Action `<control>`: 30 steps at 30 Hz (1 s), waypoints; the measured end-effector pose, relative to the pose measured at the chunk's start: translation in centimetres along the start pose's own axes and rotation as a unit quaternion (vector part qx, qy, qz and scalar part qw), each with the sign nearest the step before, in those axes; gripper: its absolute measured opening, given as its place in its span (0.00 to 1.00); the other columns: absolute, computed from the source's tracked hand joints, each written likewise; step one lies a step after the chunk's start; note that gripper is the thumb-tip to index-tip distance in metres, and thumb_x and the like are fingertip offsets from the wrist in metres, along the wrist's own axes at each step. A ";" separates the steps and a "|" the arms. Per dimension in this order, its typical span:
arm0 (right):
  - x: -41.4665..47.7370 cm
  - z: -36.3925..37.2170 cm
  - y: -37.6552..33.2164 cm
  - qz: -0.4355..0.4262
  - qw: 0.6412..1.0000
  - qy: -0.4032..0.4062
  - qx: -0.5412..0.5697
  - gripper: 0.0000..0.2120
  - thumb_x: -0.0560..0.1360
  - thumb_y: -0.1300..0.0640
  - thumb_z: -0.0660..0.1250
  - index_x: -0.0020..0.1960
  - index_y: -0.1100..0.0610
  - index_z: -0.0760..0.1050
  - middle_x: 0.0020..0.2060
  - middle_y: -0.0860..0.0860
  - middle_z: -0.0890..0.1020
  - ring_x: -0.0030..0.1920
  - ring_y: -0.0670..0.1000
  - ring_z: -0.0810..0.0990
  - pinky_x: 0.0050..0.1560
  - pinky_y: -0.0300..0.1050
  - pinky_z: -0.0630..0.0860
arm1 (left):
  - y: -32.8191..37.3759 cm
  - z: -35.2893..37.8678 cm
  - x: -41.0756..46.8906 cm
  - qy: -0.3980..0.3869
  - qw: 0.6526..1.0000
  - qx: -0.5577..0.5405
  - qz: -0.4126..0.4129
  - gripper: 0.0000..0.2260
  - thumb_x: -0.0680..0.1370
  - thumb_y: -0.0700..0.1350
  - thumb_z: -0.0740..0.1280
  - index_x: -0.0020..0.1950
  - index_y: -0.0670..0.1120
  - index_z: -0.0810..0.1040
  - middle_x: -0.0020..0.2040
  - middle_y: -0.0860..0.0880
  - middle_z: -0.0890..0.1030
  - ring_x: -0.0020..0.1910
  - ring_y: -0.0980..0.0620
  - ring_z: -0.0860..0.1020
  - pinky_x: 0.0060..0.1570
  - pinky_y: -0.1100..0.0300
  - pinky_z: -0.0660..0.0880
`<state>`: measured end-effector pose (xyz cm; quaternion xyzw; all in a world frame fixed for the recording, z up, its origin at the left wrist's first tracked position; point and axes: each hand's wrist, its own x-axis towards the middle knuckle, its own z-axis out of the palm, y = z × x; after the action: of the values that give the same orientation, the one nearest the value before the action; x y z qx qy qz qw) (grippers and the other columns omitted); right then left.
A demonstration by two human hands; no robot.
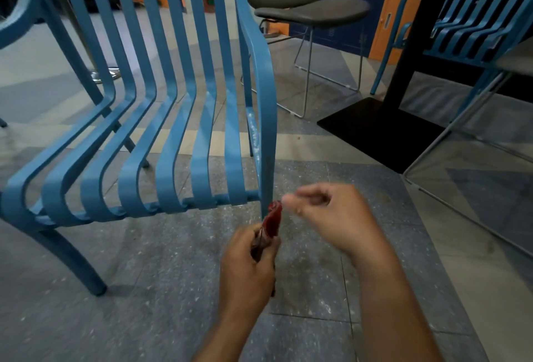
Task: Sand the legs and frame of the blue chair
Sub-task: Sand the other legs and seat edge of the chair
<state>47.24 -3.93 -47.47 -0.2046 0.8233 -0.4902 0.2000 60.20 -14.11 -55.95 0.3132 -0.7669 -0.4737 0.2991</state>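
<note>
- Blue chair (202, 131) stands on the floor (173, 318), left of centre. Its right frame upright (266, 131) runs down to a spot just far of the person's hands.
- Left hand (248, 257) grips the lower part of a red sandpaper strip (271, 223), fingers curled round it. The strip stands up, its top end curled over.
- Right hand (331, 214) is just right of the strip's top, fingers curled, thumb tip at the curl. It's blurred, so can't tell if it pinches the paper or only hovers beside it.
- The sandpaper sits right at the bottom of the upright; contact with the metal is unclear.
- Whitish scuffing (253, 133) partway up the upright looks like sanded paint, so that part seems already worked.
- Step, as I judge it: setting up or refolding the strip, between strokes on the right front leg and frame.
- Next move likely calls for wrapping the strip round the upright, both ends held taut, then pulling back and forth.
- The near left leg (83, 269) looks unsanded, so plenty is left.
- Grey chair (305, 9) far behind, black table base (380, 133) to the right, another blue chair (476, 30) at far right.
</note>
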 end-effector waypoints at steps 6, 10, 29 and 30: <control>6.0 -0.9 -3.8 -0.070 0.991 -0.023 0.113 0.24 0.82 0.30 0.55 0.63 0.42 0.81 0.62 0.45 0.86 0.61 0.47 0.83 0.63 0.50 0.78 | 1.9 -1.2 3.8 0.121 0.937 0.192 0.266 0.12 0.76 0.36 0.75 0.60 0.44 0.86 0.56 0.48 0.80 0.54 0.48 0.75 0.49 0.64 0.72; 8.7 -0.5 -5.2 -0.072 0.974 -0.103 0.190 0.42 0.81 0.26 0.39 0.65 0.47 0.84 0.63 0.50 0.87 0.65 0.50 0.83 0.71 0.55 0.73 | 5.1 -0.6 7.4 0.179 0.890 0.225 0.353 0.12 0.78 0.36 0.75 0.61 0.41 0.87 0.57 0.43 0.83 0.56 0.45 0.74 0.52 0.54 0.75; 9.9 0.8 -4.1 -0.130 0.962 -0.137 0.196 0.46 0.83 0.30 0.34 0.59 0.52 0.87 0.56 0.50 0.89 0.61 0.49 0.86 0.75 0.59 0.71 | 2.0 3.7 5.4 0.068 0.931 0.306 0.189 0.11 0.74 0.30 0.75 0.55 0.38 0.89 0.46 0.42 0.84 0.47 0.38 0.81 0.36 0.46 0.80; 10.0 0.9 -4.0 -0.133 0.962 -0.134 0.197 0.46 0.83 0.30 0.34 0.60 0.51 0.86 0.56 0.50 0.89 0.61 0.48 0.86 0.75 0.58 0.72 | 2.3 3.4 4.9 0.088 0.929 0.296 0.204 0.10 0.75 0.30 0.75 0.55 0.38 0.89 0.45 0.43 0.83 0.46 0.40 0.80 0.35 0.48 0.79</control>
<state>39.95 -11.64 -45.56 -0.3329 0.6415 -0.6327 0.2781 54.13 -15.23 -54.32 0.2652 -0.8900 -0.1247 0.3494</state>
